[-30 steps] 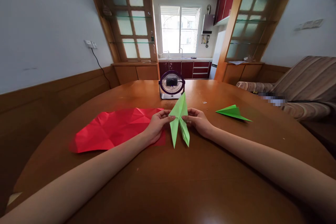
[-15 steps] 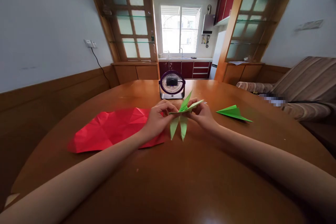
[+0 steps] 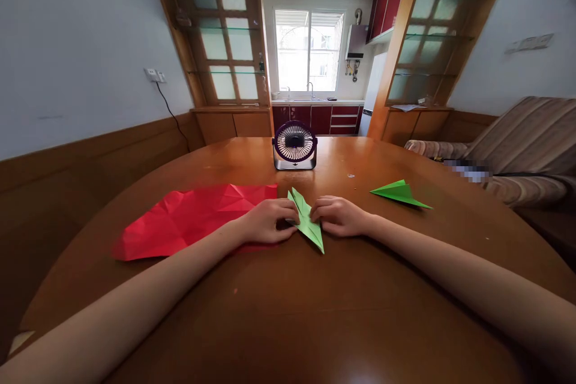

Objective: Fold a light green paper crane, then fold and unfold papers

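Observation:
A light green folded paper piece point(image 3: 308, 222) lies flat on the brown wooden table point(image 3: 288, 306), pointed at both ends. My left hand point(image 3: 267, 221) presses on its left side with curled fingers. My right hand point(image 3: 338, 216) presses on its right side the same way. Both hands rest on the table, with the paper between them. A creased red paper sheet point(image 3: 193, 216) lies flat just left of my left hand, partly under it.
A small dark desk fan point(image 3: 294, 145) stands behind the hands. A second green folded paper point(image 3: 398, 193) lies to the right. A striped sofa point(image 3: 517, 144) stands beyond the table's right edge. Wood panelling runs along the left wall.
The green paper was held up off the table with two points hanging down. It has been folded over and laid flat, and both hands have come down onto it.

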{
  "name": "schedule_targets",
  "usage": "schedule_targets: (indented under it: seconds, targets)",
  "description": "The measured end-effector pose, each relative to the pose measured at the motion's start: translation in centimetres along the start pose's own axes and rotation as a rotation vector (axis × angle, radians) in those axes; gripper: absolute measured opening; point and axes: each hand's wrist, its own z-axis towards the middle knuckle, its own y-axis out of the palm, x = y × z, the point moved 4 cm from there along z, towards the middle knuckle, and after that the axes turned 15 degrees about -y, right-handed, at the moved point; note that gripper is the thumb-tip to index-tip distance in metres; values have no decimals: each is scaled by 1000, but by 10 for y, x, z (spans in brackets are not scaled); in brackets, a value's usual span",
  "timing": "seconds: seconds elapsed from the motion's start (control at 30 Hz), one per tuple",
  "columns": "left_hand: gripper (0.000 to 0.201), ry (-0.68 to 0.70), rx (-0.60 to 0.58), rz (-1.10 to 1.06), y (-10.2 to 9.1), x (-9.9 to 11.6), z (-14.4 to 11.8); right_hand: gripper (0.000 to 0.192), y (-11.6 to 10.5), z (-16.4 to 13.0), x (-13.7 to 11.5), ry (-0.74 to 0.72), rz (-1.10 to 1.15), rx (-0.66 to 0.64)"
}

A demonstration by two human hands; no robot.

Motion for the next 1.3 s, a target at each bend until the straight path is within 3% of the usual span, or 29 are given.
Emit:
schedule_targets:
  seconds: [0.2, 0.4, 0.57, 0.67, 0.83, 0.93, 1.03, 1.3]
  targets:
    - [14, -161, 14, -207, -2, -4, 2, 17, 0, 9, -5, 206, 3, 113]
    - [22, -166, -33, -98, 3, -5, 3, 17, 8, 7, -1, 333, 65, 208]
    - [24, -124, -69, -63, 3, 1, 3, 23, 9, 4, 1, 347, 10, 265]
    - [23, -93, -57, -52, 1, 5, 3, 27, 9, 4, 0, 318, -36, 249]
    - [14, -11, -25, 74, -4, 10, 2, 20, 4, 4, 0, 218, -131, 153]
    - [11, -22, -83, 69, -7, 10, 2, 24, 4, 2, 3, 160, -7, 78]
    - [13, -106, -140, -55, -11, 6, 3, 26, 0, -5, 11, 154, 115, 85]
    - [24, -87, -61, -128, -15, 2, 2, 34, -3, -25, 28, 268, 378, 58]
